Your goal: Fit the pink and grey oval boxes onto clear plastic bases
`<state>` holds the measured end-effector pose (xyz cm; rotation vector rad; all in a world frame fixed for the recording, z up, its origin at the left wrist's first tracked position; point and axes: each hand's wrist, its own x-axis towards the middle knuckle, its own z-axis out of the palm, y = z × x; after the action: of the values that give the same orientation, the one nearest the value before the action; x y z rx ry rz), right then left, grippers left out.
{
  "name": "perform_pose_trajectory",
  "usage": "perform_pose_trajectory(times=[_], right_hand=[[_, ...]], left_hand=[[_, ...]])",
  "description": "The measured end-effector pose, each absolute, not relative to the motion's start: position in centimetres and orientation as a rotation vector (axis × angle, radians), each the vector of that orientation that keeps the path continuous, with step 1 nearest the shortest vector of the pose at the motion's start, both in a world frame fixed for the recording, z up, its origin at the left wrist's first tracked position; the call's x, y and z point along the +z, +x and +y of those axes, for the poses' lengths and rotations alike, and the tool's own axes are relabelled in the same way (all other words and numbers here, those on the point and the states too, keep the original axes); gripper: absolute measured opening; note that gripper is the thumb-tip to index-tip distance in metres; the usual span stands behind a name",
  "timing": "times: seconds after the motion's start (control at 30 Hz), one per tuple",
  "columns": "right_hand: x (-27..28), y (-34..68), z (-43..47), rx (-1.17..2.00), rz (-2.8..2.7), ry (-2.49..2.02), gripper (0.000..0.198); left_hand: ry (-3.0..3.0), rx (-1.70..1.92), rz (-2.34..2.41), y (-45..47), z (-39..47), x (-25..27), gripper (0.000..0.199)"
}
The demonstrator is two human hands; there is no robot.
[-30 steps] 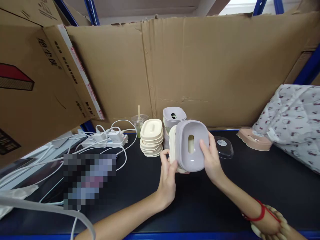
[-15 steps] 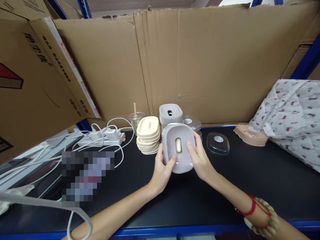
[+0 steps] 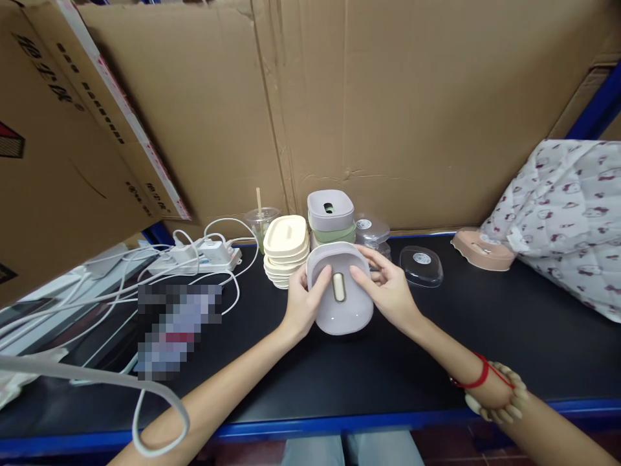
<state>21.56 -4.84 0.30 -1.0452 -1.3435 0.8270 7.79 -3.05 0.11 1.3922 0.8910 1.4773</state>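
A tall cardboard wall (image 3: 388,110) closes off the far side of the black table (image 3: 485,349), with a printed carton (image 3: 72,142) leaning in at ten o'clock. At three o'clock a patterned cloth bundle (image 3: 563,213) rests on the table, and just left of it lies a pink lid (image 3: 480,249). White cables (image 3: 121,291) sprawl from a power strip (image 3: 194,259) at nine o'clock. Behind the hands, at twelve o'clock, stand a stack of cream lids (image 3: 285,249), a lilac-and-green stack (image 3: 330,217) beside it, and a clear cup (image 3: 262,223) with a stick at eleven; these crowd the space just beyond the held piece. A clear lid (image 3: 421,266) lies at two o'clock, with another clear piece (image 3: 371,230) behind the right hand. In the middle, just above the table, both hands hold a lilac lid (image 3: 339,310), a rounded rectangle with a slot (image 3: 338,287) in its centre. Its broad face points up toward the camera, tilted slightly, and its long axis runs from twelve to six o'clock, as does the slot. The left hand (image 3: 301,304) clasps the left edge, thumb pressed on the face beside the slot, fingers curled underneath. The right hand (image 3: 388,291) clasps the right edge, thumb on the face at the slot's other side, fingers spread along the rim. A red string and bead bracelet (image 3: 490,388) circle the right wrist.
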Motion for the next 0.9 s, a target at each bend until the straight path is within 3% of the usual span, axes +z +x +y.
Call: perform_pose_trajectory(times=[0.2,0.37,0.43,0.53,0.6,0.7,0.9], right_hand=[[0.5,22.2,-4.4,0.749,-1.413,-1.137,0.046],[2.4,25.9,-3.2,0.168,-1.436,-1.579,0.037],[2.4,27.9,-2.4,0.054,-1.381,-1.838,0.055],[1.0,30.7,-0.9,0.174,-1.225,-2.221,0.085],[-0.3,32.2,-0.1,0.230,-1.203,-2.253,0.094],[-1.6,33.6,0.7,0.255,-1.192,-2.094,0.085],[0.7,32.3,-0.6,0.116,-1.105,-2.049,0.067]], left_hand=[[1.159,1.275,0.903,7.9,-2.8,0.2,0.037],[0.855,0.948,1.015,8.3,-2.9,-0.3,0.031],[0.853,0.841,1.072,8.4,-3.0,-0.6,0.031],[0.903,0.709,1.117,8.5,-3.1,-1.0,0.030],[0.896,0.680,1.094,8.5,-3.1,-1.1,0.026],[0.842,0.666,1.035,8.5,-2.8,-1.0,0.018],[0.810,0.641,0.964,8.4,-2.3,-1.0,0.023]])
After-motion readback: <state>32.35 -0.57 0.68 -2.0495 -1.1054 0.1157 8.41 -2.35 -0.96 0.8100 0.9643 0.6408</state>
